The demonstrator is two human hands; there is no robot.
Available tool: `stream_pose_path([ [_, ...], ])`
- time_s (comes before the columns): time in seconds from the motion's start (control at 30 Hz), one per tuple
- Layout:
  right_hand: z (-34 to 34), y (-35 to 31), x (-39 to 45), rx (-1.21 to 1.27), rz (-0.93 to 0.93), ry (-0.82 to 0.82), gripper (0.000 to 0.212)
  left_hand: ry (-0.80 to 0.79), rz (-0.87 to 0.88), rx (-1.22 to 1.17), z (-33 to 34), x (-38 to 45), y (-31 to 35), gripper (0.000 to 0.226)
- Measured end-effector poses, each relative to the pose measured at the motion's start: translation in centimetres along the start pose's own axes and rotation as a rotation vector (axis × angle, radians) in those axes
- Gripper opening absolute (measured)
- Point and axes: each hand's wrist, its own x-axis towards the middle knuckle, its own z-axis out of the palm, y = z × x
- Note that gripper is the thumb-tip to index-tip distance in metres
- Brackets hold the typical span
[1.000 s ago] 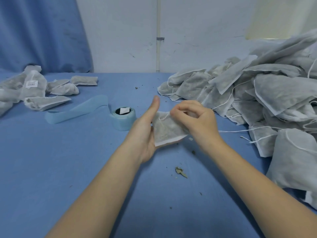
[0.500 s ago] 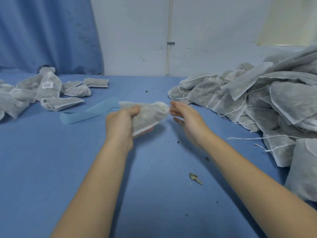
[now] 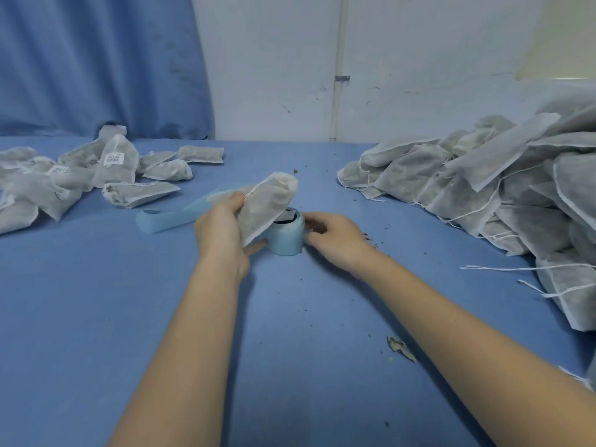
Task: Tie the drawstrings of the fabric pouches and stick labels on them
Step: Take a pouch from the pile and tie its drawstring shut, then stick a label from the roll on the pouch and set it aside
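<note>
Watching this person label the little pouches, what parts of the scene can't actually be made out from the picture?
- Head view: whether the right hand already pinches a label; its fingertips lie behind the label roll.
- Print on the labelled pouch: too small.
- Pouch in the left hand: no knot in its drawstring can be made out.
- Untied pile: cut off by the right edge.

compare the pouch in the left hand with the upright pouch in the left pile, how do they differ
The held pouch is gripped tilted above the label roll by the left hand; the upright pouch stands in the pile. The upright pouch carries a white label; the held pouch shows none. Both are filled grey-white fabric pouches.
</note>
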Motion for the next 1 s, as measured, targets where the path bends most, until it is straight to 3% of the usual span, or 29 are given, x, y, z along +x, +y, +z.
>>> stream_pose_path([
  [0.1, -0.1, 0.8, -0.5, 0.068, 0.043, 0.068, 0.027, 0.016, 0.054, -0.015, 0.6, 0.5, -0.3, 0.019],
  [0.17, 0.1, 1.2, -0.7, 0.056, 0.046, 0.115, 0.037, 0.018, 0.062, -0.043, 0.9, 0.7, -0.4, 0.023],
  [0.33, 1.1, 0.4, -0.3, -0.121, -0.001, 0.11, 0.069, 0.09, 0.076, -0.064, 0.3, 1.2, -0.3, 0.005],
  [0.43, 1.6, -0.2, 0.1, -0.131, 0.026, 0.08, 0.065, 0.148, 0.122, -0.039, -0.3, 1.3, 0.3, 0.005],
  [0.57, 2.5, -0.9, 0.3, -0.203, 0.046, 0.124, 0.056, 0.083, 0.083, 0.043, 0.1, 0.8, 0.1, 0.013],
  [0.63, 2.8, -1.3, 0.3, -0.237, 0.056, 0.152, 0.059, 0.078, 0.087, 0.078, 0.5, 0.8, -0.2, 0.006],
  [0.87, 3.0, -1.0, -0.1, -0.044, 0.02, 0.095, 0.071, 0.098, 0.086, 0.004, 0.3, 1.4, -0.4, 0.027],
  [1.0, 1.9, -0.1, -0.8, 0.041, -0.045, 0.014, 0.047, 0.085, 0.08, -0.068, 0.2, 1.9, -0.5, 0.028],
])
